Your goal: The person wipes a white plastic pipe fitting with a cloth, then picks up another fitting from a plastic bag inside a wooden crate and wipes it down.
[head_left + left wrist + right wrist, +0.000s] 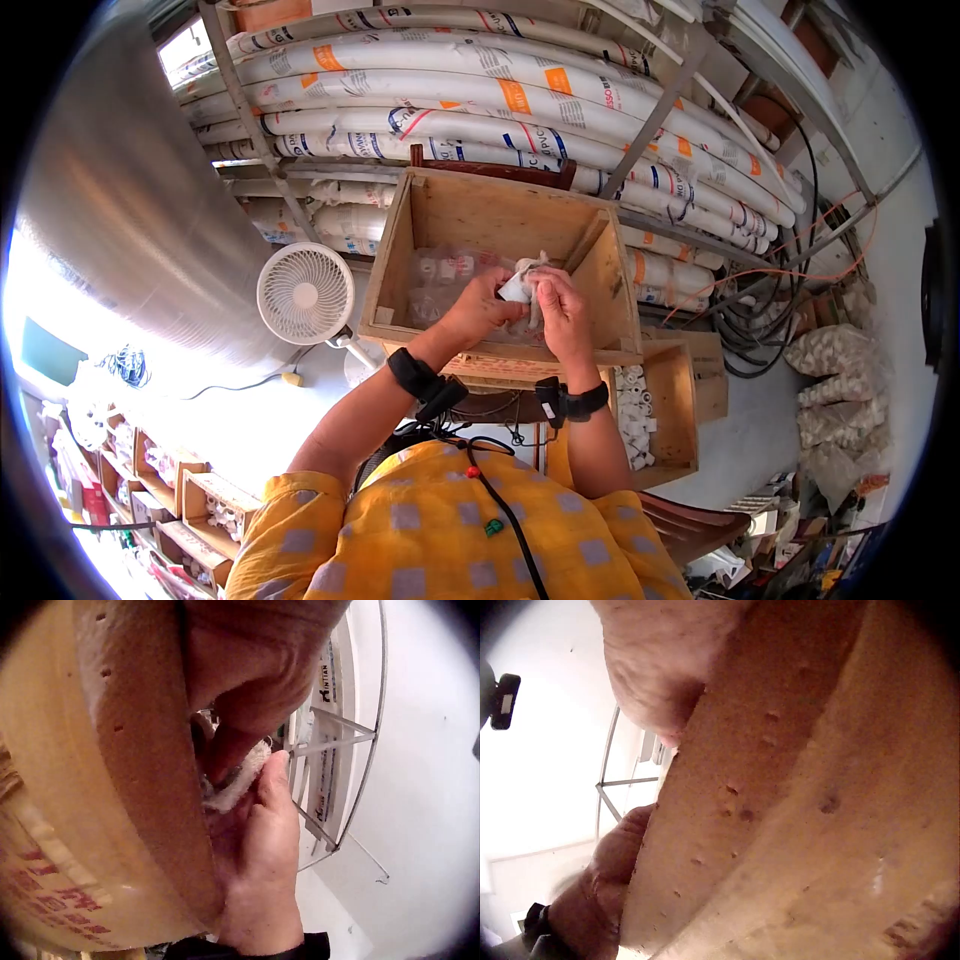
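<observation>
Over the wooden box [505, 200], my left hand [478, 308] grips a small white plastic piece [516, 290], probably a pipe fitting. My right hand [562, 305] pinches a whitish cloth [533, 264] against that piece. In the left wrist view my left hand [259, 667] is close to the camera, its fingers pushing into the fluffy cloth [244, 780], while my right hand [262, 847] holds it from the other side. The box's edge [727, 772] hides most fingers in the right wrist view. Clear plastic bags [440, 272] with white pieces lie inside the box.
A white fan [305, 292] stands left of the box. Lower right, a second wooden box [678, 400] holds several white fittings [634, 415]. Long wrapped pipes [450, 85] fill a metal rack behind. Filled bags [840, 385] and black hose [745, 345] lie at right.
</observation>
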